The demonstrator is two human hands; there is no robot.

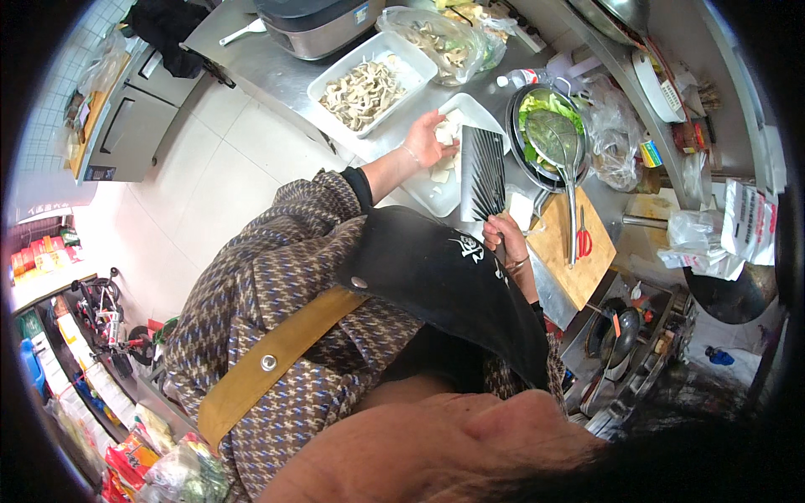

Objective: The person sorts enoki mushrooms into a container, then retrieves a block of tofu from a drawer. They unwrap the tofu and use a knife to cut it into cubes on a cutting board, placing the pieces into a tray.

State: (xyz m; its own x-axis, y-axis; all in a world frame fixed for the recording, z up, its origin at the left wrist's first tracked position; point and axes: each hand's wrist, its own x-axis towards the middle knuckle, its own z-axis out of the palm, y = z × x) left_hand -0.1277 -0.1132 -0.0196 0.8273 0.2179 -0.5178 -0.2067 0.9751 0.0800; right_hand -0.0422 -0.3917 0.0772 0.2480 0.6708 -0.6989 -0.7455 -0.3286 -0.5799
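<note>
My right hand (pixel 503 235) is closed around the handle of a broad cleaver (pixel 483 173), whose blade shows dark streaked reflections. The blade lies over a white plastic tray (pixel 438 198) with thin pale slices (pixel 447 130) in it. At the tray's left side, my left hand (pixel 427 139) is open, its fingers spread beside the slices; whether it touches them cannot be told. Farther left, a white rectangular tub (pixel 415 58) holds cut mushrooms (pixel 363 93). To the right, a metal strainer (pixel 552 135) rests over a bowl with green leaves (pixel 538 107).
A wooden cutting board (pixel 563 226) bears red-handled scissors (pixel 584 242) and the strainer's handle. Behind the trays are a rice cooker (pixel 314 28), a bag of mushrooms (pixel 440 47) and a plastic bottle (pixel 525 78). A shelf (pixel 648 119) overhangs the right side.
</note>
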